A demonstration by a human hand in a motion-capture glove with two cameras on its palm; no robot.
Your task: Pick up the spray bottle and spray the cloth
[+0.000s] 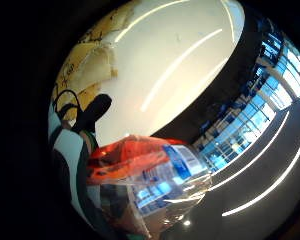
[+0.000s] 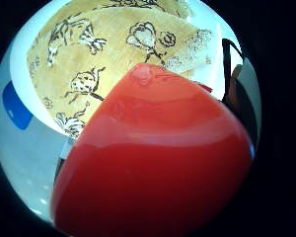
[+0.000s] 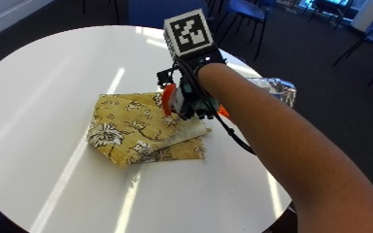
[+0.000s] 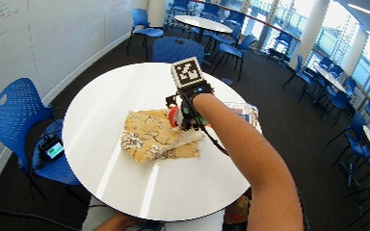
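A yellow floral cloth (image 3: 135, 131) lies folded on the round white table (image 3: 57, 73). My gloved right hand (image 3: 190, 97) hovers over the cloth's right edge and grips the spray bottle. The bottle's orange spray head (image 3: 168, 99) shows at the hand's left, pointing toward the cloth. Its clear body (image 3: 276, 88) sticks out behind the forearm, toward the table's right edge. In the thumb side palm view the red head (image 2: 158, 163) fills most of the picture, with the cloth (image 2: 98, 54) beyond it. The little finger side palm view shows the clear labelled bottle (image 1: 155, 170) close to the palm.
In the wide outside view the table (image 4: 108, 159) stands among blue chairs, one at the left (image 4: 18, 115) and one behind (image 4: 172, 48). A small device (image 4: 53, 149) lies on the left chair's seat. Bare tabletop surrounds the cloth (image 4: 150, 134).
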